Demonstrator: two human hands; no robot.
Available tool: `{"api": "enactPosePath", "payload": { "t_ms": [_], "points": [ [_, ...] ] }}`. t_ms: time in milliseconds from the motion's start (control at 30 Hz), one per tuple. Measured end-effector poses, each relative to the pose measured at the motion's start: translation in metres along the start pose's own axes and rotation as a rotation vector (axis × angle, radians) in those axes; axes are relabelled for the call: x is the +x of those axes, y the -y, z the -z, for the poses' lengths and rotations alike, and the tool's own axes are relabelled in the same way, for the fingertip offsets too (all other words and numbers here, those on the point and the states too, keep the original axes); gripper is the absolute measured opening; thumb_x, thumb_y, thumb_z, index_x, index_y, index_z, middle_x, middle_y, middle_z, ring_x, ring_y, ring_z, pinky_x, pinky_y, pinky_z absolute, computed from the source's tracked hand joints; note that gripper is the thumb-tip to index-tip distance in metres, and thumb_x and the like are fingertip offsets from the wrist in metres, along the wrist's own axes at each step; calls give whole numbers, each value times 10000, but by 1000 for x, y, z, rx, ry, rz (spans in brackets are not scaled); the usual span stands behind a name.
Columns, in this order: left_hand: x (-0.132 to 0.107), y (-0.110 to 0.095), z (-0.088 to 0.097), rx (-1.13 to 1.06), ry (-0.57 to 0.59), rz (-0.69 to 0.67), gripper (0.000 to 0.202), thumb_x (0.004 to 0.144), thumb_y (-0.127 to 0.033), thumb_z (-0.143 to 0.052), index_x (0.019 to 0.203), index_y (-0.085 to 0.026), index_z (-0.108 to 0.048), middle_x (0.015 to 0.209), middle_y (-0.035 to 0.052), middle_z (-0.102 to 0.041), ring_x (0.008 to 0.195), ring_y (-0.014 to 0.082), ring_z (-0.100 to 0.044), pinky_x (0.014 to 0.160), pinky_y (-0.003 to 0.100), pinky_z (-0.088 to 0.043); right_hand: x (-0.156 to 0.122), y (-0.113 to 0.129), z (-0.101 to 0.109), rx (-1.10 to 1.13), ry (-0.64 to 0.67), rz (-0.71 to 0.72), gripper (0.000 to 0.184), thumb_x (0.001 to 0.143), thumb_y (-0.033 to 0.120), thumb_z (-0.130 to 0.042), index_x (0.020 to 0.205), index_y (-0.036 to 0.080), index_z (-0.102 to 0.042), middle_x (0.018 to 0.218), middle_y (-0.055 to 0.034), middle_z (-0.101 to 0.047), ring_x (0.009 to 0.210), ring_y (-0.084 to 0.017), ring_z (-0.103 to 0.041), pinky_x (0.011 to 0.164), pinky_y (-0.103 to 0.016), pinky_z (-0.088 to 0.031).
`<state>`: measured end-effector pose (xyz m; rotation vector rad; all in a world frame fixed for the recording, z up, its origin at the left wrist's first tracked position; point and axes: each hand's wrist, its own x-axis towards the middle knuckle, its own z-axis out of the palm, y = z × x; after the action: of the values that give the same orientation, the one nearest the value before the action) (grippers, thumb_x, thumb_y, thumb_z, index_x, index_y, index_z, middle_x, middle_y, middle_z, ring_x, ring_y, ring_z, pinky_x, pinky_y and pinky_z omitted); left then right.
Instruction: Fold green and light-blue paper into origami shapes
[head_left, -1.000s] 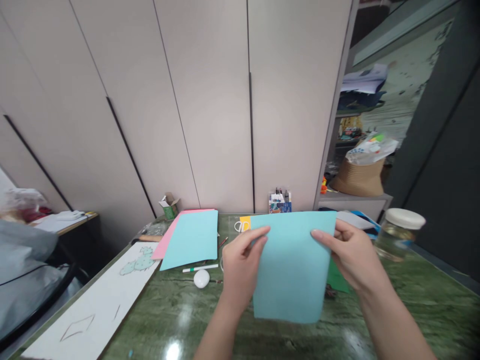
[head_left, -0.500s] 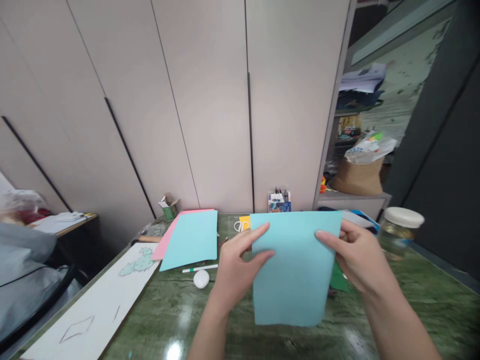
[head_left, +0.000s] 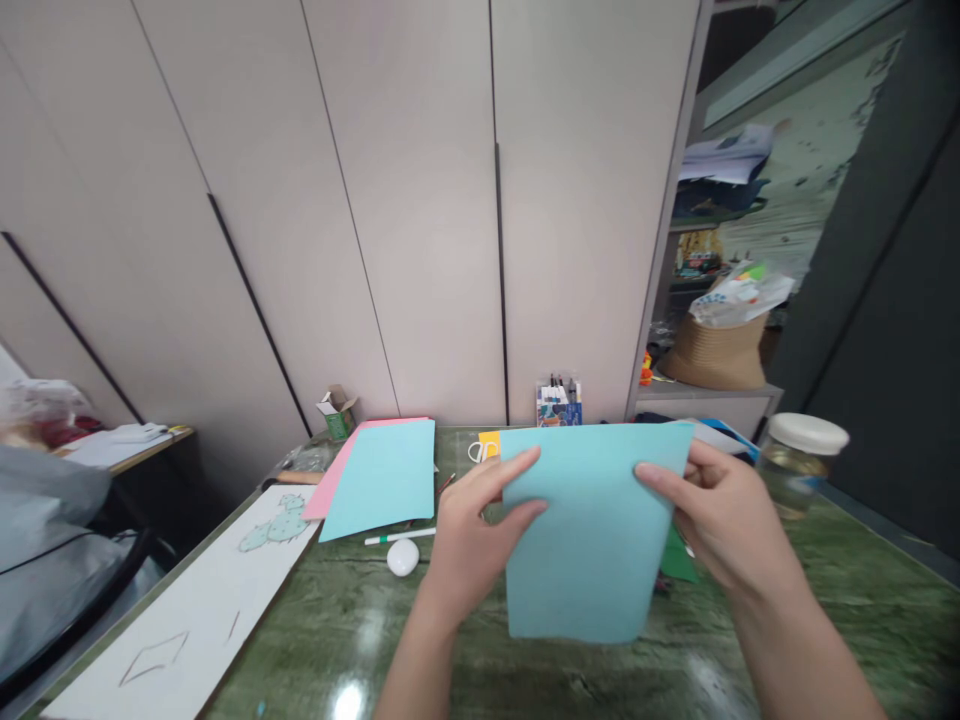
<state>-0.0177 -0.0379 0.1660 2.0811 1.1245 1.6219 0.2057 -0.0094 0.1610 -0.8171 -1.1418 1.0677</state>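
A light blue sheet of paper (head_left: 581, 550) is held up before me over the table, its bottom edge a little curled. My left hand (head_left: 480, 530) is at its left edge, thumb and forefinger lying apart on the near face; the other fingers are partly hidden. At the upper right corner, my right hand (head_left: 724, 510) pinches the paper, thumb in front and fingers behind. Behind the held paper, a pair of white-handled scissors (head_left: 482, 453) and green paper (head_left: 680, 560) show in part.
Blue paper (head_left: 386, 475) over pink paper (head_left: 341, 470) lies left, by a white marker (head_left: 401, 537) and a white round object (head_left: 403, 557). A long white sheet with a cactus drawing (head_left: 187, 610) covers the table's left side. A lidded jar (head_left: 799, 465) stands right.
My right hand has shifted slightly to the right with the paper's upper corner. The paper's bottom edge has risen a little. My left hand has stayed nearly still.
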Motion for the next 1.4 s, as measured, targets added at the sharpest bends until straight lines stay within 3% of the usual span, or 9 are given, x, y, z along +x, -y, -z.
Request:
{"api": "enactPosePath", "payload": {
  "t_ms": [700, 1400],
  "points": [
    [0, -1, 0, -24, 26, 80, 438, 770, -193, -655, 1170, -363, -596, 992, 1, -663, 803, 148, -563, 655, 258, -498, 1, -2, 3, -25, 11, -9, 259, 642, 286, -778, 877, 227, -687, 808, -45, -731, 691, -211, -682, 601, -295, -565],
    [2, -6, 1, 21, 18, 44, 359, 772, -187, -653, 1111, -304, -645, 958, 25, -682, 792, 155, -584, 655, 267, -509, 2, -3, 4, -34, 12, -10, 253, 644, 284, -776, 873, 228, -684, 815, -42, -732, 683, -212, -676, 590, -305, -562]
  ]
}}
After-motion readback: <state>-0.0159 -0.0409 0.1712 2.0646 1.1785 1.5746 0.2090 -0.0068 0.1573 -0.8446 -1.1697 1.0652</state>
